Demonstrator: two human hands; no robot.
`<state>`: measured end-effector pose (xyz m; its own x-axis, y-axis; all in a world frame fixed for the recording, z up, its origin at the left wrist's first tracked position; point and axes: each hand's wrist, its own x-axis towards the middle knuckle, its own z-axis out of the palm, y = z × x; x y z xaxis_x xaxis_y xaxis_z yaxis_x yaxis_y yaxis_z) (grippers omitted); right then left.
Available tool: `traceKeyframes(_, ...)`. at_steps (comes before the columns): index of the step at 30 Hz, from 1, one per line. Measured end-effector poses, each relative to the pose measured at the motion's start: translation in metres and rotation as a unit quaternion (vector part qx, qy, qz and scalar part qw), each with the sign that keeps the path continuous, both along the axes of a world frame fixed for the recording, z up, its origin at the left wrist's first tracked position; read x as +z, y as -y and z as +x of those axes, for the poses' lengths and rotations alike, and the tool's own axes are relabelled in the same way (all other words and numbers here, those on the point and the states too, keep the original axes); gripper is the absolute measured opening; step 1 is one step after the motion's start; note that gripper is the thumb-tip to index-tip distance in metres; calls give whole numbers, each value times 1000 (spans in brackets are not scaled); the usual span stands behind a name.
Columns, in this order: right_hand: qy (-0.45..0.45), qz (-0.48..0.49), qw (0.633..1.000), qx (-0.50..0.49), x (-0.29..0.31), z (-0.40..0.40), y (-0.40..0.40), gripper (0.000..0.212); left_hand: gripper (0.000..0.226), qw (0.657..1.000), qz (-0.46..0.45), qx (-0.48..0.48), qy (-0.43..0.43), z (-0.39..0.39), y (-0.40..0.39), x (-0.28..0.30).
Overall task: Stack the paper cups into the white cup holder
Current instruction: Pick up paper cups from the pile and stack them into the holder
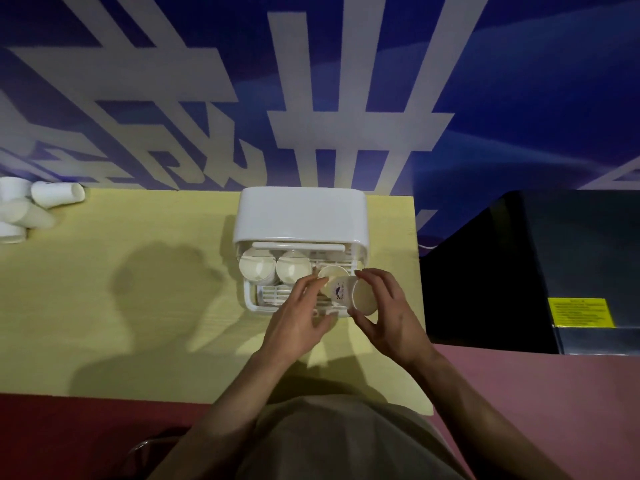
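Head view. Yellow table [138, 306] carries a white holder [300, 216] near its far right edge, against a blue wall w/ white lettering [311, 98]. Holder has a solid white top; front is open, showing a slotted rack below.

Inside the holder, left to right: cup 1 [256, 268], cup 2 [293, 270] and cup 3 [333, 273], all w/ mouths toward the camera. Cups 1 and 2 touch side by side. Cup 3 sits just behind the held cup.

Held cup [344, 294]: white paper, small printed logo on its side, lying roughly sideways over the rack at the holder's front right, w/ its round end [365, 296] facing right-front.

Right hand [388, 313]: fingers curled round the held cup's right end, thumb below, fingertips above; grip clamped on that cup.

Left hand [298, 320]: fingers fairly straight and spread, fingertips touching the held cup's left side near its rim; grip apart, nothing enclosed. Thumb lies low over the rack front.

Spare cups [31, 206]: loose pile lying on their sides at the table's far left corner, well apart from the holder.

Right of the table: dark cabinet [554, 265] w/ yellow label [581, 311]; text too small to read. Pink floor [519, 393] at lower right.
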<state>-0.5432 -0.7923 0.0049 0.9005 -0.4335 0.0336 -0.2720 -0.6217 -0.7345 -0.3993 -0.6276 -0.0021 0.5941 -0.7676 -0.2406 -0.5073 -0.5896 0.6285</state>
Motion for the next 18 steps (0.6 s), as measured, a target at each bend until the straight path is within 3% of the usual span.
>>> traceKeyframes(8,-12,-44,999,-2,-21,27,-13,60,60,988,-67,94,-100,13,-61,19)
traceKeyframes(18,-78,-73,994,20,-58,60,-14,63,56,975,-83,149,-140,19,-93,30)
